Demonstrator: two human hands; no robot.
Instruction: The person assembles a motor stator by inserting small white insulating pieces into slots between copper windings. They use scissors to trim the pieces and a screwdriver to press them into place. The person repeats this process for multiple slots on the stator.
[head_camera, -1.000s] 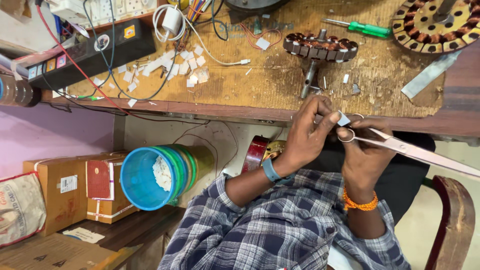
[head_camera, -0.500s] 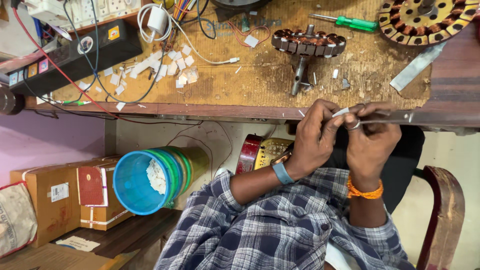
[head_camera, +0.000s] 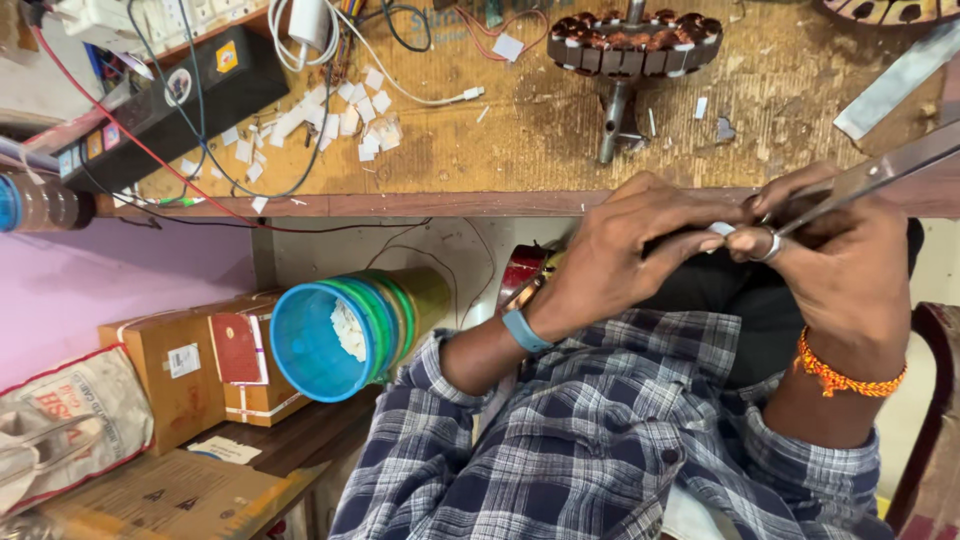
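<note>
Both hands are up close to the bench (head_camera: 560, 205) edge. The right hand (head_camera: 850, 270) has its fingers closed through the scissors (head_camera: 860, 178), blades angled up and away. The left hand (head_camera: 640, 250) pinches a small white slip (head_camera: 722, 229) at the blades, held near for fine work. The slip is mostly hidden by fingertips; the scissor tips run out of view.

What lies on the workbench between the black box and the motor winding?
In the head view, scattered white paper pieces and a white cable lie between the black box and motor winding.
</note>
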